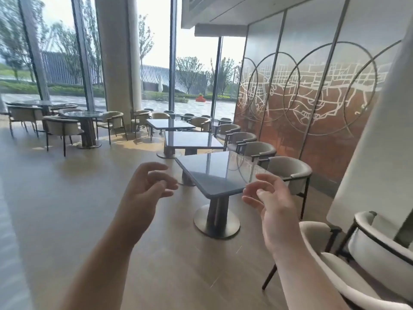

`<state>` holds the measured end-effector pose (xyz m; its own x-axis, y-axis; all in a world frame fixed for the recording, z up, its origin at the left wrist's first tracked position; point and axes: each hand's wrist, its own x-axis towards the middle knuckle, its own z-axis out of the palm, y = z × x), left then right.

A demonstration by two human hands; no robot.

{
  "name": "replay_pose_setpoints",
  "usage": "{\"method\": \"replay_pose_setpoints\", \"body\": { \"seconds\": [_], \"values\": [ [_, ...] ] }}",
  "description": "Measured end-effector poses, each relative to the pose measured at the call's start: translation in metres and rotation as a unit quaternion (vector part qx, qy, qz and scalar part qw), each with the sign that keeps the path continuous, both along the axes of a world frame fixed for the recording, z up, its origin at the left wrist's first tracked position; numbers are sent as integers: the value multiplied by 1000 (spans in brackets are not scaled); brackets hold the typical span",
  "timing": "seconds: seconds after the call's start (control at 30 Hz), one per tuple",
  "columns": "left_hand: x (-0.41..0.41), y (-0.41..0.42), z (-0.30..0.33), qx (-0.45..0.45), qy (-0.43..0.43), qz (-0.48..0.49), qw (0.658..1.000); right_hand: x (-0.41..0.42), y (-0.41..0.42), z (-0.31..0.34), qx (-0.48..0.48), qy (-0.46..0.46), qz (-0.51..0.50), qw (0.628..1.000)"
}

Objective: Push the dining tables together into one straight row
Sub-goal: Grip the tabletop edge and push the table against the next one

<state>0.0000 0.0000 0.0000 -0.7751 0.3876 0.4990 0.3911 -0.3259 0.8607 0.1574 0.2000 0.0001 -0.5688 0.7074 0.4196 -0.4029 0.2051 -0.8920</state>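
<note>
1. Hands first: the left hand [146, 189] is raised in the air on the near side of the nearest table [220, 173], its fingers loosely curled and spread, holding nothing and touching nothing.
2. The right hand [271, 202] is raised the same way beside the nearest table's near right corner, fingers relaxed and apart, palm turned inward; it grips nothing, and it appears clear of the tabletop, though its fingertips overlap that corner in this view.
3. The nearest table has a dark, glossy rectangular top on a single column with a round metal base [216, 222], and it sits turned at an angle.
4. Beyond it stands the middle table [192, 139], close to the nearest table's far edge but not aligned with it.
5. Beyond the middle table stands the far table [169, 124], shifted to the left, so the three tops form a staggered line rather than a straight row.
6. Pale chairs [288, 170] line the nearest table's right side, along a patterned wall [312, 97].
7. Another pale chair [342, 271] stands nearer the camera than the nearest table, to its right.
</note>
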Motion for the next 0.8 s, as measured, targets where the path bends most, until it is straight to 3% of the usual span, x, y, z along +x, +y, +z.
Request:
{"method": "replay_pose_setpoints", "body": {
  "seconds": [0.23,0.37,0.8],
  "values": [
    [-138,-18,-7,18,-35,-29,999,-146,-19,4,59,-31,67,996],
    [-194,-24,-25,-17,-41,-41,998,-203,-19,-13,79,-74,102,989],
    [-344,17,-94,-91,-79,-13,993,-378,42,-93,18,-89,127,988]
  ]
}}
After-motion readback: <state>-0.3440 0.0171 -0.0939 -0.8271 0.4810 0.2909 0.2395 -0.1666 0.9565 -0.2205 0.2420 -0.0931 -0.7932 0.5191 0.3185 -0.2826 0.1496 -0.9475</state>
